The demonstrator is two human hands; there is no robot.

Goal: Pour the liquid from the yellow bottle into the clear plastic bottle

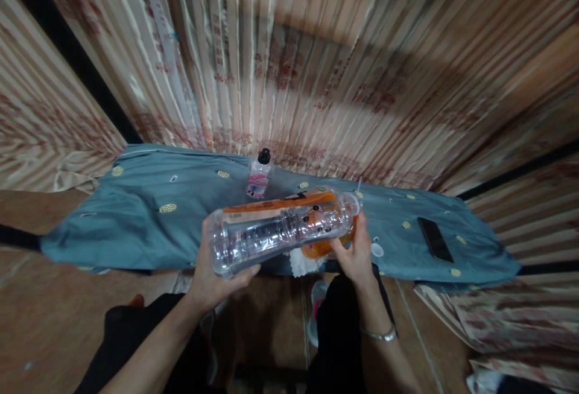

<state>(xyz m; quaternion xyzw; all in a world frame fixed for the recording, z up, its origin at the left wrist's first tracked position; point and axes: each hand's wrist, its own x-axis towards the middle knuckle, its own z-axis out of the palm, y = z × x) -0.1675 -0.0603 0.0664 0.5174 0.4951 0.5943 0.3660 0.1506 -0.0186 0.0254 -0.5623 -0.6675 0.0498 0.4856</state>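
A large clear plastic bottle (283, 231) with an orange label lies nearly level in front of me, its neck to the right and slightly raised. My left hand (221, 279) is closed around its base, thumb along the underside. My right hand (357, 255) closes at the neck end, fingers by the white mouth. Below the bottle, an orange object (316, 250) partly shows next to my right thumb; its shape is mostly hidden. Under that, a white scalloped cloth or tissue (304, 264) hangs at the bench edge. A small white cap-like piece (377, 250) lies right of my hand.
A blue-green cloth (149, 219) with yellow motifs covers the low bench. Behind the large bottle stands a small clear bottle (260, 177) with a black cap and pink label. A dark phone (435, 239) lies at right. Pleated curtains (294, 68) hang close behind.
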